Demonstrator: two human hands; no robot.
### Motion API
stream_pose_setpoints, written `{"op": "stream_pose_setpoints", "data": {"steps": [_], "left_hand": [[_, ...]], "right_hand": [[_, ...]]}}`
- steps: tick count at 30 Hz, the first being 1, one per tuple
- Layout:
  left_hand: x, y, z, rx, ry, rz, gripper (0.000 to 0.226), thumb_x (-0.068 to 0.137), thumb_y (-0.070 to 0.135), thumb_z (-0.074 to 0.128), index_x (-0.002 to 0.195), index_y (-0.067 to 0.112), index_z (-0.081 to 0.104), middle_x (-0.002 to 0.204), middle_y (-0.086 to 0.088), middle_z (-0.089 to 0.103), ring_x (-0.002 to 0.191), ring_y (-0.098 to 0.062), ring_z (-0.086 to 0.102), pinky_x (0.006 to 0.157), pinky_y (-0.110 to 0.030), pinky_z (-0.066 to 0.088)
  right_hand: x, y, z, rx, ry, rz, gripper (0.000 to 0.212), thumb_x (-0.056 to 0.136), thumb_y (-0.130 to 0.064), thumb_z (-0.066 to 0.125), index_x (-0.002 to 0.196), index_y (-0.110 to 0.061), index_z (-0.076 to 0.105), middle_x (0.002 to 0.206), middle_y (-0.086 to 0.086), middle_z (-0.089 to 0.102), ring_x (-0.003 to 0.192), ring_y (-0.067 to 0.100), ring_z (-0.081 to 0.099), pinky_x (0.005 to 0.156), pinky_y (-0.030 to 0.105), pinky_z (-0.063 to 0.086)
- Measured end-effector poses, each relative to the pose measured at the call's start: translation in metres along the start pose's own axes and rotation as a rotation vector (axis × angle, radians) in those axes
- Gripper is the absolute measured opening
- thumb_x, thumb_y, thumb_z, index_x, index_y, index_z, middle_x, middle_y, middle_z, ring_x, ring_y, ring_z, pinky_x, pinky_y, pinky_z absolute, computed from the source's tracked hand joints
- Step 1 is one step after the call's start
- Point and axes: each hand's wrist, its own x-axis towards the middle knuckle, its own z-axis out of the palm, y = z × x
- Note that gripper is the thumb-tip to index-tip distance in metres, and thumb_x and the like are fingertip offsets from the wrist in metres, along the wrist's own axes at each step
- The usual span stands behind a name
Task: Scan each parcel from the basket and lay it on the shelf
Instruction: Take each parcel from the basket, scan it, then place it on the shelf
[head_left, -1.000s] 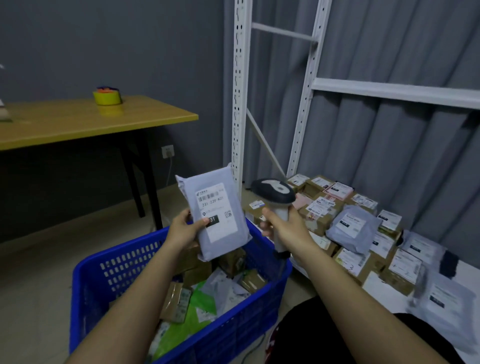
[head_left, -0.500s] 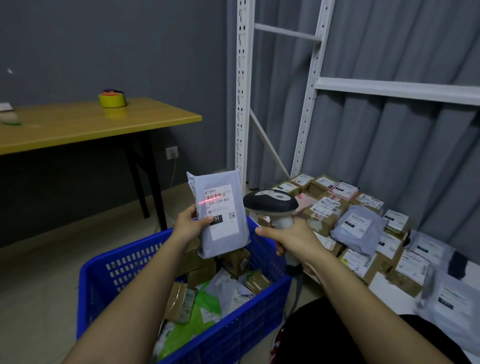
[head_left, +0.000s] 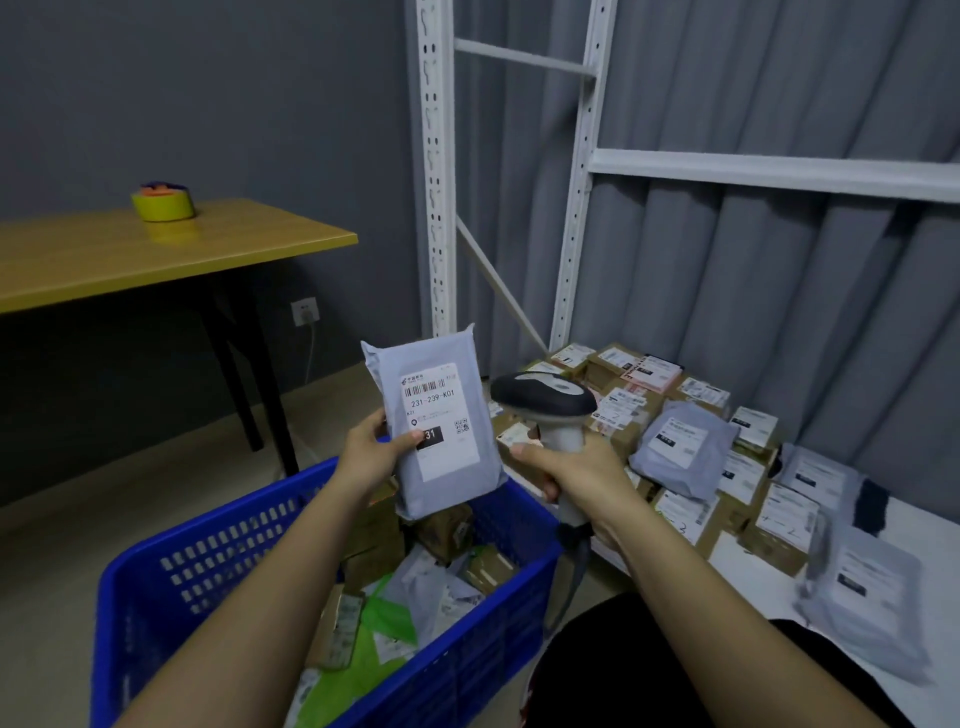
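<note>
White metal shelf (head_left: 727, 558), 3 o'clock: many labelled parcels already laid. Blue plastic basket (head_left: 208, 597), 6 o'clock: plenty left. Grey poly-mailer parcel (head_left: 436, 421) above basket, long axis upright, label toward camera; left hand (head_left: 371, 457) fingers pinch its edge. Right hand (head_left: 576, 470) grips grey handheld scanner (head_left: 545, 402), head pointing 9 o'clock at label.

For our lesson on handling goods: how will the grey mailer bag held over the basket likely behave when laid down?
The grey mailer bag looks soft, so it will probably flop and settle flat. The left hand alone holds it upright, suggesting it is light. Its smooth plastic skin may slide on the boxes on the shelf.
</note>
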Motion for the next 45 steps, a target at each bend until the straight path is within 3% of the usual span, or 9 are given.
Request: {"op": "stream_pose_setpoints", "data": {"steps": [7, 10, 14, 19, 25, 29, 36, 42, 45], "left_hand": [[0.013, 0.021, 0.076, -0.057, -0.189, 0.047, 0.046, 0.089, 0.014, 0.064, 0.131, 0.012, 0.044, 0.113, -0.002, 0.064, 0.095, -0.016, 0.064, 0.081, -0.034, 0.054], [0.02, 0.028, 0.121, -0.061, -0.228, 0.057, 0.022, 0.091, 0.017, 0.062, 0.106, 0.012, 0.046, 0.085, 0.007, 0.069, 0.079, -0.008, 0.066, 0.062, -0.025, 0.052], [0.033, 0.034, 0.173, -0.084, -0.24, 0.034, 0.031, 0.092, 0.026, 0.062, 0.11, 0.008, 0.043, 0.092, -0.003, 0.064, 0.079, -0.014, 0.06, 0.054, -0.024, 0.043], [0.054, 0.035, 0.237, -0.088, -0.312, 0.028, 0.017, 0.096, 0.026, 0.054, 0.106, 0.013, 0.05, 0.1, -0.006, 0.065, 0.084, -0.016, 0.062, 0.067, -0.025, 0.049], [0.093, 0.017, 0.323, 0.404, -0.554, -0.005, 0.052, 0.088, 0.052, 0.044, 0.138, 0.054, 0.031, 0.137, -0.004, 0.038, 0.119, -0.029, 0.046, 0.101, -0.045, 0.043], [0.123, 0.0, 0.373, 0.362, -0.648, -0.004, 0.057, 0.094, 0.025, 0.043, 0.144, 0.046, 0.027, 0.142, -0.006, 0.037, 0.119, -0.03, 0.046, 0.101, -0.042, 0.042], [0.192, -0.047, 0.456, 0.254, -0.475, 0.039, 0.028, 0.097, 0.022, 0.046, 0.125, 0.015, 0.042, 0.121, -0.008, 0.054, 0.106, -0.026, 0.054, 0.094, -0.042, 0.048], [0.224, -0.07, 0.499, 0.908, -0.396, 0.325, 0.042, 0.1, 0.034, 0.034, 0.132, 0.009, 0.045, 0.14, -0.012, 0.045, 0.134, -0.028, 0.035, 0.118, -0.048, 0.006], [0.212, -0.072, 0.495, 0.934, -0.421, 0.381, 0.048, 0.1, 0.03, 0.036, 0.144, 0.014, 0.033, 0.152, -0.007, 0.031, 0.143, -0.023, 0.021, 0.116, -0.047, -0.009]], "right_hand": [[0.029, 0.015, -0.064, 0.122, 0.242, -0.008, 0.04, 0.078, -0.027, 0.079, 0.111, -0.017, 0.06, 0.104, 0.004, 0.068, 0.092, 0.018, 0.064, 0.07, 0.028, 0.053], [0.042, 0.024, -0.091, 0.161, 0.24, -0.016, 0.051, 0.075, -0.021, 0.082, 0.119, -0.015, 0.058, 0.11, 0.003, 0.068, 0.095, 0.018, 0.065, 0.061, 0.022, 0.055], [0.062, 0.038, -0.125, 0.171, 0.283, 0.02, 0.065, 0.069, -0.019, 0.085, 0.125, -0.016, 0.052, 0.115, 0.005, 0.064, 0.104, 0.024, 0.062, 0.074, 0.033, 0.056], [0.089, 0.061, -0.166, 0.23, 0.416, 0.062, 0.064, 0.066, -0.015, 0.087, 0.123, -0.008, 0.057, 0.113, 0.014, 0.068, 0.1, 0.032, 0.067, 0.073, 0.039, 0.059], [0.13, 0.093, -0.22, 0.316, 0.649, 0.102, 0.056, 0.067, -0.017, 0.086, 0.117, -0.008, 0.06, 0.108, 0.012, 0.07, 0.094, 0.03, 0.068, 0.081, 0.05, 0.058], [0.17, 0.111, -0.257, 0.31, 0.715, 0.136, 0.053, 0.071, -0.018, 0.085, 0.117, -0.006, 0.061, 0.102, 0.015, 0.07, 0.081, 0.029, 0.066, 0.07, 0.041, 0.058], [0.263, 0.141, -0.302, 0.308, 0.76, 0.148, 0.046, 0.075, -0.009, 0.081, 0.113, 0.0, 0.057, 0.092, 0.023, 0.064, 0.061, 0.022, 0.058, 0.046, 0.024, 0.048], [0.304, 0.163, -0.32, 0.344, 0.701, 0.218, 0.042, 0.08, -0.02, 0.078, 0.115, -0.007, 0.059, 0.1, 0.014, 0.065, 0.08, 0.025, 0.064, 0.071, 0.037, 0.057], [0.287, 0.164, -0.316, 0.32, 0.677, 0.233, 0.042, 0.082, -0.021, 0.076, 0.117, -0.006, 0.058, 0.104, 0.016, 0.065, 0.09, 0.03, 0.064, 0.081, 0.043, 0.057]]}}
